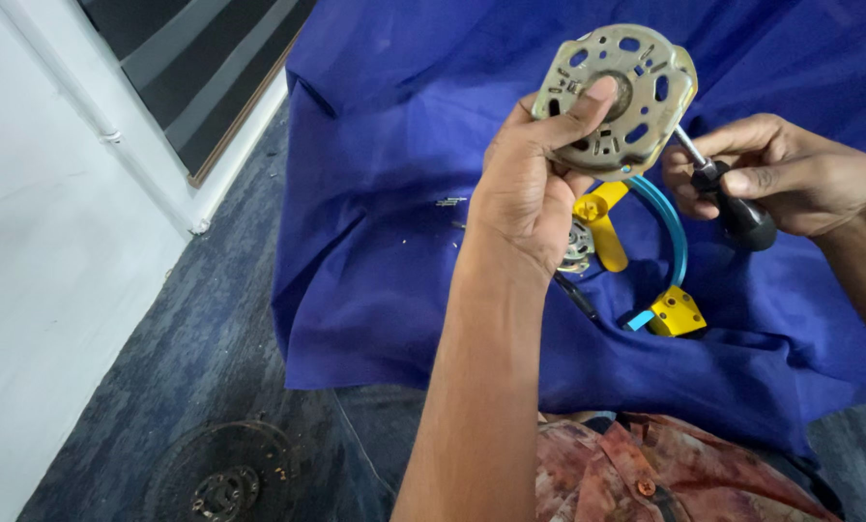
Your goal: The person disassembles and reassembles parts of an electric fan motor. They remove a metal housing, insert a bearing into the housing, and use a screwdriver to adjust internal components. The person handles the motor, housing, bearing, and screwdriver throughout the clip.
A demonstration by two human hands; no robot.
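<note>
Dull metal motor end plate (615, 97), round and slotted, gripped by left hand (530, 188); right hand (776, 179) clasps black-handled screwdriver (728, 198).

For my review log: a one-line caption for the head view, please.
Left hand holds a perforated metal motor plate while right hand works a black-handled screwdriver over blue cloth.

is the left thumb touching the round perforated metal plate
Touching. The head view shows the left hand gripping the round perforated metal plate, its thumb pressed flat across the plate's central hub with no gap visible.
</note>
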